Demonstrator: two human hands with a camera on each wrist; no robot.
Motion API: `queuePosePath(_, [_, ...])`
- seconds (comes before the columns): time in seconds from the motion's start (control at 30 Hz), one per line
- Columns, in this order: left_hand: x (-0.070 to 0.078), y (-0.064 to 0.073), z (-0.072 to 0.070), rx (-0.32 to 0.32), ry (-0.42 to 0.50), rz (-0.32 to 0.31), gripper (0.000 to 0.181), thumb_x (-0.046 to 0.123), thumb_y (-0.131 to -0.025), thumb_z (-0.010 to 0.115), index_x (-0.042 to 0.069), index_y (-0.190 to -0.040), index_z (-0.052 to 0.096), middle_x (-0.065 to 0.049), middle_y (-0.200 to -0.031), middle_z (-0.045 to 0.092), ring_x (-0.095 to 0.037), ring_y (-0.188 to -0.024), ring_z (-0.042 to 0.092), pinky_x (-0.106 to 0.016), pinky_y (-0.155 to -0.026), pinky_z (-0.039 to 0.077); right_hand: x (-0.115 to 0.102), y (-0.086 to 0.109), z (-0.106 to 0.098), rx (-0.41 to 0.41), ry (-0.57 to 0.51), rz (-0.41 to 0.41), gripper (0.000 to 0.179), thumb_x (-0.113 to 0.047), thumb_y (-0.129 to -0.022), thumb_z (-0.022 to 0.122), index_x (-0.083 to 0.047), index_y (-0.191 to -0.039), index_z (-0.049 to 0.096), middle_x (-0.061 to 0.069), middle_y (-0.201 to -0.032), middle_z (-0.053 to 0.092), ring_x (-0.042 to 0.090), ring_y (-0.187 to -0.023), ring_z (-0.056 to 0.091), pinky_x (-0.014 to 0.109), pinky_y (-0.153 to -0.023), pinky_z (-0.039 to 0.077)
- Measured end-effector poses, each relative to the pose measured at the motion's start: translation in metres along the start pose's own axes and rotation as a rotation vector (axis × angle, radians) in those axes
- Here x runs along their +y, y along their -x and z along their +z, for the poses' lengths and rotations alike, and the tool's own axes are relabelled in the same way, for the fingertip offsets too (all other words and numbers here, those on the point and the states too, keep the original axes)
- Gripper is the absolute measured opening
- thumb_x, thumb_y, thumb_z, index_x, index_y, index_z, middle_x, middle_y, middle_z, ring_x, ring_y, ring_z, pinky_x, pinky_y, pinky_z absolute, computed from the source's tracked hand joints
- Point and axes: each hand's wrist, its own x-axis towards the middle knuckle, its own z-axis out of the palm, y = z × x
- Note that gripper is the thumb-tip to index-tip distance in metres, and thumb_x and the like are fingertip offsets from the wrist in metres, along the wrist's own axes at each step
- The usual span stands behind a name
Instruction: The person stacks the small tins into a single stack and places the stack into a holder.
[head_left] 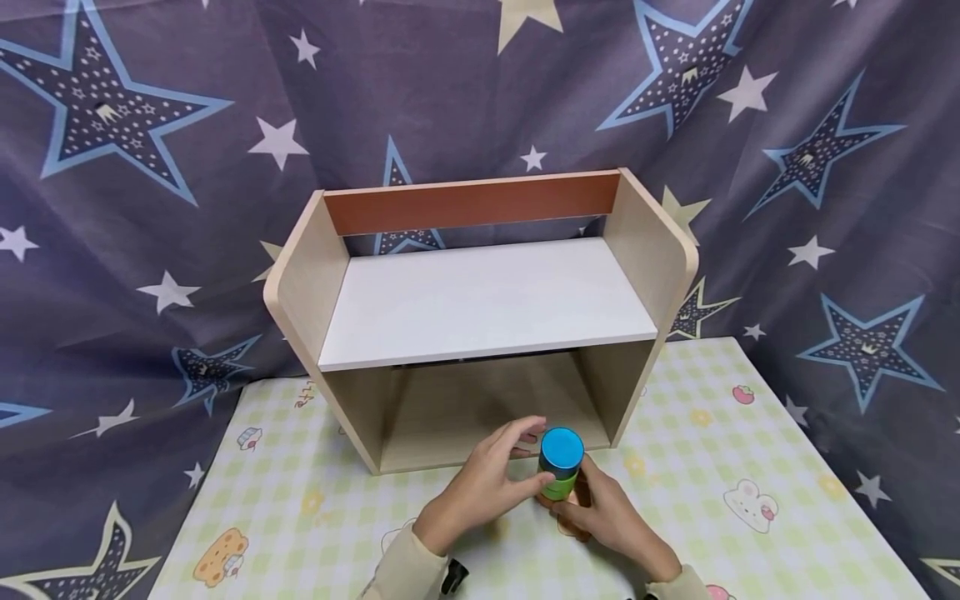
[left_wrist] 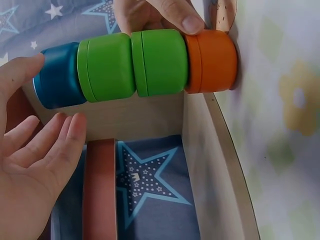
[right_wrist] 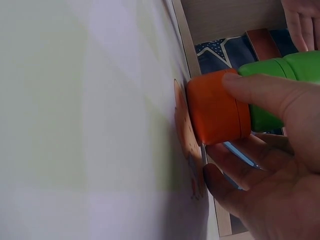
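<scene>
A stack of small rounded cylinders with seam lines stands upright on the table in front of the shelf unit. At the bottom is an orange cylinder [right_wrist: 217,107], then two green cylinders [left_wrist: 160,62], and a blue cylinder [head_left: 562,448] tops it. My right hand [head_left: 611,508] holds the stack low down, its thumb on the orange cylinder and its other fingers round the far side. Up at the blue cylinder, my left hand [head_left: 491,479] has its thumb at the edge and its fingers stretched out, apart from the stack in the left wrist view.
Just behind the hands is a wooden shelf unit [head_left: 487,304] with a white middle board and a reddish back rail [head_left: 480,202]. A checked cloth [head_left: 750,433] with cartoon prints covers the table. A dark star-patterned curtain [head_left: 465,92] hangs behind.
</scene>
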Motion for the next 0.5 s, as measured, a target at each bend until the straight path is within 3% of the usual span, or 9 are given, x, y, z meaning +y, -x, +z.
queuePosePath(0.2, [-0.005, 0.007, -0.001, 0.027, 0.006, -0.012, 0.065, 0.024, -0.092, 0.076, 0.014, -0.147, 0.042, -0.006, -0.138, 0.054, -0.021, -0.121, 0.055, -0.026, -0.096, 0.053, 0.0, 0.0, 0.001, -0.025, -0.043, -0.037, 0.058, -0.019, -0.092, 0.076, -0.019, -0.14, 0.044, 0.003, -0.103, 0.064, 0.018, -0.063, 0.061, 0.029, -0.059, 0.056])
queuePosePath(0.5, [-0.015, 0.02, -0.003, 0.057, 0.084, -0.106, 0.064, 0.02, -0.09, 0.078, 0.015, -0.145, 0.045, -0.003, -0.134, 0.056, -0.023, -0.12, 0.057, -0.031, -0.096, 0.054, 0.0, -0.001, 0.003, -0.009, -0.067, 0.008, 0.064, -0.013, -0.091, 0.077, -0.017, -0.144, 0.042, 0.006, -0.124, 0.062, 0.018, -0.086, 0.065, 0.034, -0.078, 0.057])
